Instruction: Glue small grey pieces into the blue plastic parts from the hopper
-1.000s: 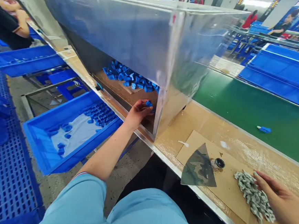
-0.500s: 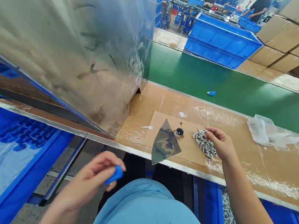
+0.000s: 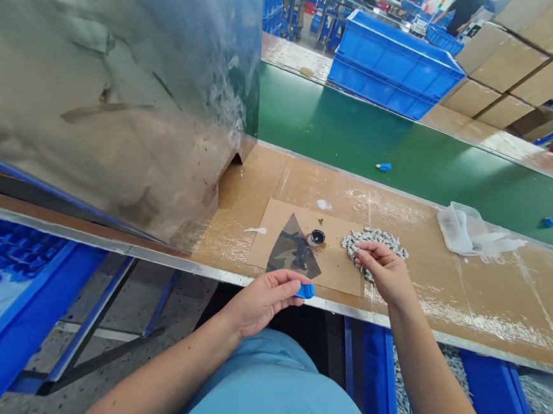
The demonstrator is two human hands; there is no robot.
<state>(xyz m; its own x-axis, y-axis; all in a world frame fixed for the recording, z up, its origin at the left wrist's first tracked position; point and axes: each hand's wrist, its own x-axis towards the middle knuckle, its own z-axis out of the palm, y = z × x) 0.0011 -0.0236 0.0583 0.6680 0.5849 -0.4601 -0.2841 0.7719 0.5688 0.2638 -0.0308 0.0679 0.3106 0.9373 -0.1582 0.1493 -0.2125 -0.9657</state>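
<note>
Moved in toward the bench edge, the left hand (image 3: 260, 304) grips a blue plastic part (image 3: 305, 291) between thumb and fingers. The right hand (image 3: 384, 275) pinches at a pile of small grey parts (image 3: 374, 237) on a cardboard sheet (image 3: 339, 272), whether holding one I cannot tell.

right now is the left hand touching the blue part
Touching: the head view shows the left hand gripping the blue part in its fingertips, with no gap between them.
</note>
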